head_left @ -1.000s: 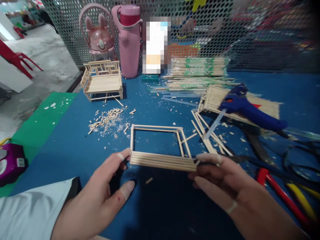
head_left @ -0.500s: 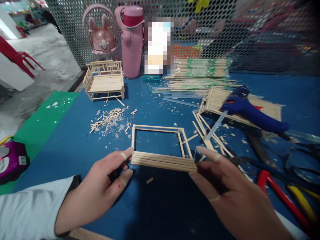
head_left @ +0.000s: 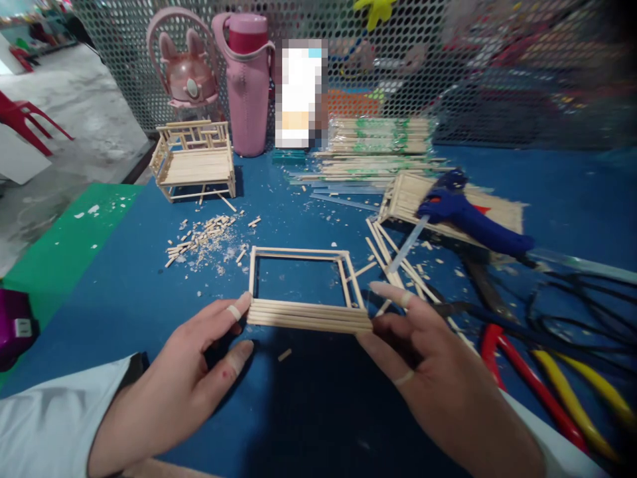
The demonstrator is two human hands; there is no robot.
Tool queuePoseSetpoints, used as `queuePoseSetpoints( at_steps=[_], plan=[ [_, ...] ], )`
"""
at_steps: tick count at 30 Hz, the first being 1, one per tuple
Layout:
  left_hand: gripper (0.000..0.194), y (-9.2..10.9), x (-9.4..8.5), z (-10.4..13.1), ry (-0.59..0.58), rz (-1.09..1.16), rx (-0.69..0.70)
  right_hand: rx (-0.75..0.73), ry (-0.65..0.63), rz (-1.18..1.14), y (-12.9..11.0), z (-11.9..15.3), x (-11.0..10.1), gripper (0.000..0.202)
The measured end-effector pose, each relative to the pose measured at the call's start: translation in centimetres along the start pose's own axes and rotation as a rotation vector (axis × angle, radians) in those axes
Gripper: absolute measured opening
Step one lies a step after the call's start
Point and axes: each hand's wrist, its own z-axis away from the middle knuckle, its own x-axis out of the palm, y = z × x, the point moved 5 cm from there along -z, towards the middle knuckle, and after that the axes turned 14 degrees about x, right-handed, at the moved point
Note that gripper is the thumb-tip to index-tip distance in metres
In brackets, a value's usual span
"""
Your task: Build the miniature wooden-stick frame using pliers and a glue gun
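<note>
While the left hand (head_left: 182, 362) touches the frame (head_left: 308, 317), its sleeve (head_left: 54, 415) is cropped.

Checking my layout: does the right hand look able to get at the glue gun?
Probably yes: the glue gun lies uncovered beyond the right hand, though loose sticks lie low between.

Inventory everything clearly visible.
stick frame: 1, beige, centre
miniature bench: 1, beige, rear left
offcuts: many, beige, before bench
bottles: 2, pink, rear
pixelated rectangle: 1, whitish, rear
sticks: many, beige, rear and right
glue gun: 1, blue, right
stick panel: 1, beige, under gun
tool handles: several, red/yellow, right
device: 1, purple, left
chair: 1, red, left
mesh: 1, grey, rear
table: 1, blue, beneath
left hand, right hand: 1 each, at frame's ends
</note>
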Motion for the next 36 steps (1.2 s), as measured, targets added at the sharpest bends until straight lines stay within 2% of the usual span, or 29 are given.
queuePoseSetpoints(
  at_steps=[9,14,20,27,36],
  plan=[
    [0.043,0.1,-0.2,-0.2,-0.010,-0.014,0.035,0.047,-0.099,-0.018,-0.4,0.1,0.1,0.055],
    [0.045,-0.6,0.2,0.2,0.017,0.099,-0.081,0.035,-0.076,-0.025,-0.2,0.1,0.1,0.049],
    [0.041,-1.1,0.5,0.3,0.084,0.285,-0.226,-0.050,-0.011,-0.029,0.2,-0.2,0.2,0.018],
    [0.040,-0.7,0.3,0.1,0.062,0.209,-0.161,-0.107,0.029,-0.022,0.1,0.1,0.0,0.016],
    [0.041,-0.4,0.0,-0.2,-0.004,0.113,-0.084,-0.059,0.070,-0.084,0.6,0.0,0.0,0.018]
  ],
)
